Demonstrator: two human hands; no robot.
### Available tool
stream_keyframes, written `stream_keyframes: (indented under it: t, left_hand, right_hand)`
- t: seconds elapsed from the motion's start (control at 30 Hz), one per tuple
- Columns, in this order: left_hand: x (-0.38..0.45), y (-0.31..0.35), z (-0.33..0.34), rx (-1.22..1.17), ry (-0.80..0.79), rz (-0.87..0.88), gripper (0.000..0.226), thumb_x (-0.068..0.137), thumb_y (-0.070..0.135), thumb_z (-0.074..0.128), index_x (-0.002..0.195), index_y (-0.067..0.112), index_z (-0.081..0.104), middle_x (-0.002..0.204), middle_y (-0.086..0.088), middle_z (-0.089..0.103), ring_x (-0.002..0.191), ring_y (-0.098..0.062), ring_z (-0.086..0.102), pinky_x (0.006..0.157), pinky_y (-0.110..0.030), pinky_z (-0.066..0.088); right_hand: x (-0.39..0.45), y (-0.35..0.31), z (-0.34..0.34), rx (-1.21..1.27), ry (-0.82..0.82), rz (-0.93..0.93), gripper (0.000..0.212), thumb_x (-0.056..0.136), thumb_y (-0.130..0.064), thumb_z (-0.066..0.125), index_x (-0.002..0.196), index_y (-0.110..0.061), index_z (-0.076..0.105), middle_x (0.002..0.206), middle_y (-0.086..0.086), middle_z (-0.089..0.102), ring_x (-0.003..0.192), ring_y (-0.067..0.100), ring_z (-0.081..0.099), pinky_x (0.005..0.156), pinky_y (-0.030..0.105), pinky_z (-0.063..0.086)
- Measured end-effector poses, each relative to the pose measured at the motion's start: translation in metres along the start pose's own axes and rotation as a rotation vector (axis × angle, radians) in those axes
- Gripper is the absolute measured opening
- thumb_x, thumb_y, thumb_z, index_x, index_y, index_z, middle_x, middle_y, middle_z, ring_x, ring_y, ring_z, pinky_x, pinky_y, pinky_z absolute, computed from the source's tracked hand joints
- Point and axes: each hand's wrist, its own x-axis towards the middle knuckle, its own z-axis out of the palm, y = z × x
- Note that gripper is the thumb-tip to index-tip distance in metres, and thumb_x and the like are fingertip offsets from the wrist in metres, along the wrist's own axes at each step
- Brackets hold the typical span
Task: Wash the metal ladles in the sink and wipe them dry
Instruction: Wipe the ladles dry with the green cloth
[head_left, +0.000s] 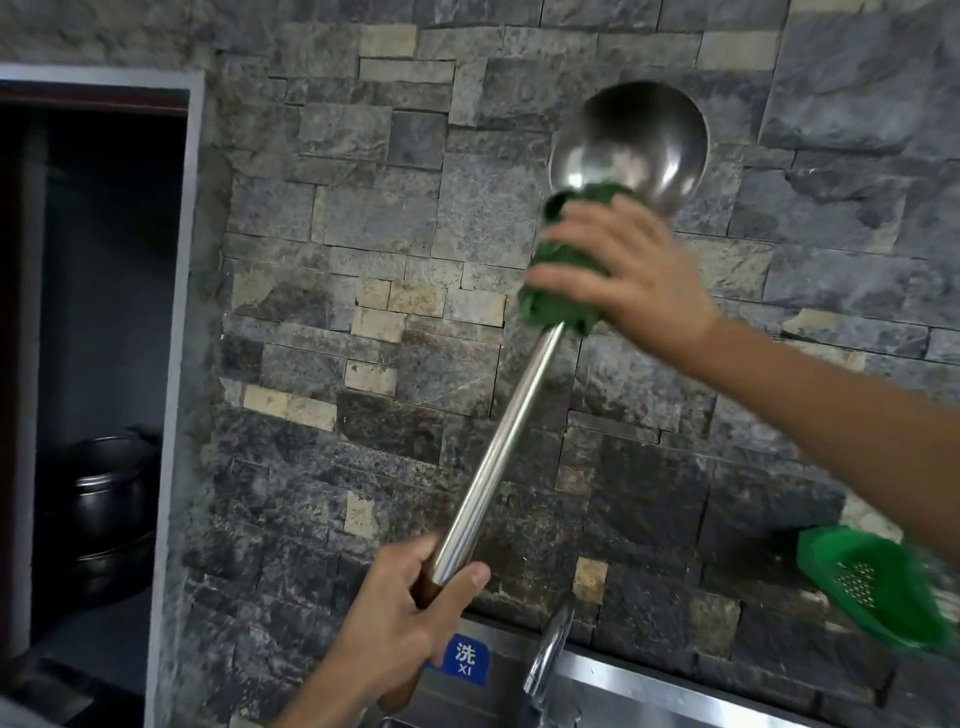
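Ladle (519, 415) raised above the tap (548, 654). Left hand (400, 623) grips its wooden end; right hand (623, 270) clamps green cloth (561, 270) round the neck. Risk: a hard wipe twists the handle loose, dropping it tapward.

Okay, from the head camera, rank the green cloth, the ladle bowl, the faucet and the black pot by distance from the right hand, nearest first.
1. green cloth: gripped in the right hand, wrapped round the ladle's neck.
2. ladle bowl: just above the hand.
3. faucet: below, by the sink's back edge.
4. black pot: far left, inside the dark opening.
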Motion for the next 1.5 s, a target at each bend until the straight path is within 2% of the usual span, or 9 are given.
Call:
stream_keyframes:
  t: [0.17, 0.3, 0.5, 0.63, 0.87, 1.03, 1.17, 1.4, 1.5]
  left_hand:
    - [-0.006, -0.005, 0.000, 0.050, -0.063, -0.021, 0.028, 0.091, 0.052, 0.065, 0.083, 0.025, 0.060, 0.053, -0.005, 0.057, 0.042, -0.017, 0.054, 0.046, -0.030, 0.046]
    - [0.010, 0.001, 0.006, 0.189, -0.105, -0.108, 0.027, 0.098, 0.043, 0.057, 0.092, 0.017, 0.058, 0.072, -0.006, 0.068, 0.063, -0.025, 0.069, 0.069, -0.047, 0.060]
    - [0.049, 0.050, 0.032, -0.015, -0.116, -0.013, 0.034, 0.104, 0.036, 0.047, 0.080, 0.011, 0.048, 0.053, 0.003, 0.047, 0.044, -0.017, 0.044, 0.053, -0.039, 0.047]
    - [0.053, 0.056, 0.040, -0.023, -0.136, -0.051, 0.037, 0.106, 0.026, 0.048, 0.077, 0.004, 0.051, 0.050, -0.005, 0.049, 0.049, -0.021, 0.049, 0.074, -0.046, 0.052]
    - [0.054, 0.043, 0.054, -0.183, -0.082, -0.136, 0.021, 0.105, 0.013, 0.047, 0.086, 0.005, 0.051, 0.059, -0.007, 0.046, 0.050, -0.017, 0.043, 0.049, -0.029, 0.043]
    - [0.056, 0.029, 0.062, -0.237, -0.015, -0.161, 0.029, 0.106, 0.011, 0.046, 0.111, 0.033, 0.064, 0.068, 0.003, 0.047, 0.053, -0.010, 0.037, 0.044, -0.027, 0.027]
    - [0.050, 0.028, 0.078, -0.219, -0.017, -0.143, 0.064, 0.105, 0.011, 0.047, 0.088, 0.071, 0.063, 0.069, 0.003, 0.046, 0.050, -0.007, 0.034, 0.043, -0.022, 0.027]
    - [0.043, 0.033, 0.094, -0.285, 0.020, -0.049, 0.043, 0.105, 0.013, 0.048, 0.108, 0.052, 0.066, 0.071, -0.009, 0.030, 0.051, -0.013, 0.024, 0.044, -0.028, 0.019]
    - [0.042, 0.024, 0.086, -0.219, 0.044, -0.019, 0.034, 0.104, 0.012, 0.049, 0.120, 0.039, 0.064, 0.067, -0.009, 0.031, 0.050, -0.016, 0.025, 0.043, -0.026, 0.020]
  right_hand:
    - [0.007, -0.007, -0.002, -0.120, 0.053, 0.107, 0.020, 0.100, -0.028, 0.066, 0.120, -0.030, 0.069, 0.127, 0.006, 0.068, 0.124, 0.031, 0.061, 0.110, 0.047, 0.040]
    - [-0.001, -0.030, -0.009, -0.133, 0.119, 0.090, 0.014, 0.097, -0.034, 0.069, 0.110, -0.034, 0.073, 0.123, 0.003, 0.071, 0.120, 0.028, 0.063, 0.108, 0.043, 0.037]
    - [-0.022, -0.088, -0.011, 0.034, 0.105, -0.033, 0.028, 0.096, -0.027, 0.070, 0.123, -0.034, 0.068, 0.127, 0.004, 0.071, 0.126, 0.026, 0.060, 0.116, 0.041, 0.033]
    - [-0.040, -0.101, -0.016, 0.073, 0.035, -0.055, 0.032, 0.097, -0.015, 0.066, 0.121, -0.034, 0.073, 0.134, 0.003, 0.067, 0.129, 0.025, 0.060, 0.112, 0.041, 0.042]
    - [-0.070, -0.085, -0.035, 0.193, -0.278, -0.189, 0.069, 0.089, 0.000, 0.057, 0.150, -0.033, 0.047, 0.156, 0.006, 0.046, 0.145, 0.026, 0.042, 0.121, 0.042, 0.028]
    - [-0.087, -0.072, -0.046, 0.123, -0.134, -0.025, 0.055, 0.091, -0.007, 0.074, 0.141, -0.028, 0.060, 0.149, 0.008, 0.055, 0.140, 0.028, 0.049, 0.117, 0.044, 0.037]
    - [-0.082, -0.073, -0.048, 0.042, 0.007, 0.193, 0.033, 0.099, -0.027, 0.066, 0.132, -0.024, 0.068, 0.142, 0.010, 0.061, 0.135, 0.030, 0.053, 0.117, 0.046, 0.037]
    - [-0.087, -0.117, -0.031, 0.071, -0.216, 0.314, 0.058, 0.096, -0.002, 0.047, 0.150, -0.023, 0.049, 0.163, 0.007, 0.033, 0.153, 0.025, 0.023, 0.124, 0.046, 0.017]
    - [-0.086, -0.131, -0.028, 0.121, -0.342, 0.356, 0.083, 0.083, 0.001, 0.061, 0.157, -0.022, 0.034, 0.167, 0.007, 0.022, 0.156, 0.024, 0.013, 0.126, 0.045, 0.010]
